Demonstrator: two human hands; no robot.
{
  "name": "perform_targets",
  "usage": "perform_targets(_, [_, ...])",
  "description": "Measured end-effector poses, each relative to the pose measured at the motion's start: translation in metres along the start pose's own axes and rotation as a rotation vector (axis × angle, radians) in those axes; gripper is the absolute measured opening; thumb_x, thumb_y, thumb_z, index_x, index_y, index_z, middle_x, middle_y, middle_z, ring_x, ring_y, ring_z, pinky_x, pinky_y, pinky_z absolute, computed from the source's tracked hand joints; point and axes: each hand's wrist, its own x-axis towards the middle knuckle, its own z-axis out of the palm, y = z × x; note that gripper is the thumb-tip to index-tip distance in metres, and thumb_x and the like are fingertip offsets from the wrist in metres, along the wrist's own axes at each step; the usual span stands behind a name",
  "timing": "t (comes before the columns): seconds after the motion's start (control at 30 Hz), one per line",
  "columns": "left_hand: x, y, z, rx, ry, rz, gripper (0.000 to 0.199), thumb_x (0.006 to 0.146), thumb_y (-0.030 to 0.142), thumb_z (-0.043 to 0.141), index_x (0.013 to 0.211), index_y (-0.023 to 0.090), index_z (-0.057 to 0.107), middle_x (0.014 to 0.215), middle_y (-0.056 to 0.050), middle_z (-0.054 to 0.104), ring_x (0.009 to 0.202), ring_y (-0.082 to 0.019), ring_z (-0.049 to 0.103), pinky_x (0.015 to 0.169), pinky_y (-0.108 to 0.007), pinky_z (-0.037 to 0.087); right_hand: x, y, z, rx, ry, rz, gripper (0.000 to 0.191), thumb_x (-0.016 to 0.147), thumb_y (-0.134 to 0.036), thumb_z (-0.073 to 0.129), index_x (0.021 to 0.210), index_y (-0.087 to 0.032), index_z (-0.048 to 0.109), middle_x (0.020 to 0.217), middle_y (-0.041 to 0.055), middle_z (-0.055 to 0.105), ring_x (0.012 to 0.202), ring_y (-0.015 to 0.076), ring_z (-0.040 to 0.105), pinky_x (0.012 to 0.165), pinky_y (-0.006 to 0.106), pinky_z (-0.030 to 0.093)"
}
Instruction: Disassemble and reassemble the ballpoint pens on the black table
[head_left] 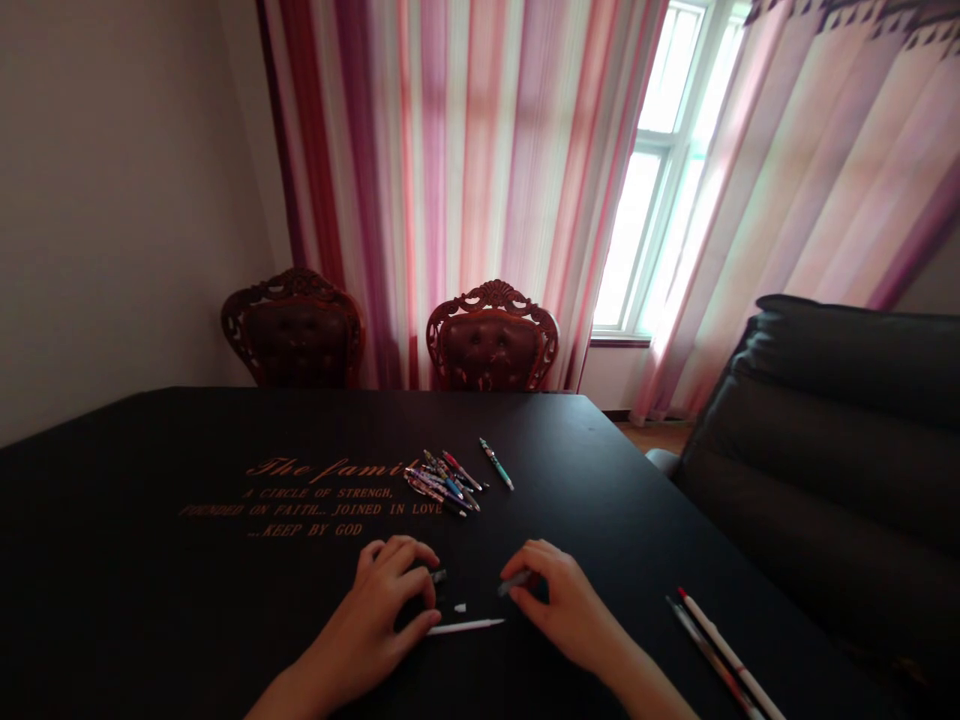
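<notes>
- Dim room, honestly: a plain wall is seen on the left, and a carved dark-wood chair [294,330] and a matching chair [492,340] are lined up against striped pink-and-red curtains [420,180].
- Gold lettering [307,500] is printed toward the left of the black table [600,500].
- Left hand [375,610] is kept curled near the table's near edge, with a small dark pen part [438,576] seemingly pinched at the fingertips.
- A heap of patterned pens [442,482] is piled mid-table, toward the far edge.
- A white pen barrel [465,627] is left lying between the hands, just below a small white bit [460,607].
- Right hand [570,605] is closed in a pinch on a grey pen part [514,584]. So a pen is in pieces at this point, and those tiny bits need a careful grip.
- A green-patterned pen [496,463] is set apart from the heap.
- Two long pens [720,650] are laid by the right edge, beside a dark padded sofa [825,450].
</notes>
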Motion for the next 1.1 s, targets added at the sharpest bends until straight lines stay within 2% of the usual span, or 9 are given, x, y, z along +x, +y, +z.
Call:
perform_targets(0.23, [0.001, -0.001, 0.001, 0.025, 0.065, -0.04, 0.006, 0.089, 0.025, 0.058, 0.089, 0.028, 0.063, 0.111, 0.0, 0.063, 0.111, -0.023, 0.052, 0.098, -0.045, 0.027, 0.0, -0.003, 0.0, 0.166, 0.042, 0.073, 0.013, 0.076, -0.017, 0.064, 0.087, -0.019, 0.07, 0.081, 0.0009, 0.069, 0.078, 0.0188, 0.061, 0.073, 0.03, 0.045])
perform_targets(0.47, [0.002, 0.021, 0.003, -0.033, 0.02, 0.028, 0.016, 0.091, 0.041, 0.056, 0.103, 0.032, 0.062, 0.109, 0.0, 0.066, 0.109, -0.023, 0.054, 0.097, -0.043, 0.028, -0.006, -0.019, 0.021, 0.227, -0.02, 0.097, 0.012, 0.072, -0.018, 0.07, 0.084, -0.02, 0.072, 0.079, -0.0002, 0.068, 0.077, 0.0182, 0.059, 0.073, 0.029, 0.044])
perform_targets(0.63, [0.001, 0.026, 0.008, -0.025, 0.047, 0.083, 0.014, 0.093, 0.035, 0.053, 0.091, 0.027, 0.064, 0.103, -0.001, 0.067, 0.103, -0.022, 0.056, 0.094, -0.041, 0.03, -0.009, -0.028, 0.028, 0.232, -0.049, 0.1, 0.011, 0.072, -0.02, 0.071, 0.083, -0.021, 0.072, 0.077, -0.0015, 0.068, 0.077, 0.0177, 0.06, 0.072, 0.027, 0.043])
perform_targets(0.77, [0.001, 0.016, 0.007, 0.008, 0.077, 0.039, 0.014, 0.094, 0.035, 0.052, 0.091, 0.029, 0.064, 0.103, -0.001, 0.067, 0.105, -0.023, 0.055, 0.096, -0.043, 0.028, -0.005, -0.02, 0.02, 0.169, 0.024, 0.105, 0.007, 0.077, -0.023, 0.066, 0.083, -0.021, 0.07, 0.077, -0.0011, 0.065, 0.076, 0.0173, 0.058, 0.07, 0.028, 0.043])
perform_targets(0.9, [0.003, -0.006, 0.006, 0.047, 0.219, -0.103, 0.013, 0.093, 0.031, 0.051, 0.095, 0.03, 0.064, 0.103, 0.001, 0.067, 0.103, -0.023, 0.057, 0.092, -0.042, 0.031, 0.001, 0.0, 0.012, -0.008, 0.126, 0.085, 0.006, 0.081, -0.023, 0.063, 0.078, -0.021, 0.067, 0.082, 0.0008, 0.064, 0.082, 0.0189, 0.057, 0.078, 0.031, 0.042])
perform_targets(1.0, [0.004, -0.022, 0.008, 0.064, 0.3, -0.205, 0.015, 0.093, 0.032, 0.049, 0.097, 0.029, 0.063, 0.104, -0.001, 0.068, 0.103, -0.024, 0.058, 0.091, -0.043, 0.031, 0.001, 0.011, 0.011, -0.108, 0.106, 0.092, 0.005, 0.078, -0.023, 0.066, 0.074, -0.021, 0.067, 0.084, 0.0014, 0.064, 0.087, 0.0201, 0.057, 0.085, 0.034, 0.04])
perform_targets(1.1, [0.004, -0.031, 0.009, 0.047, 0.315, -0.27, 0.017, 0.094, 0.035, 0.047, 0.098, 0.03, 0.063, 0.104, -0.001, 0.069, 0.103, -0.024, 0.058, 0.091, -0.044, 0.032, 0.001, 0.013, 0.011, -0.13, 0.101, 0.087, 0.004, 0.078, -0.024, 0.066, 0.077, -0.021, 0.068, 0.087, 0.002, 0.063, 0.088, 0.0208, 0.056, 0.085, 0.035, 0.04])
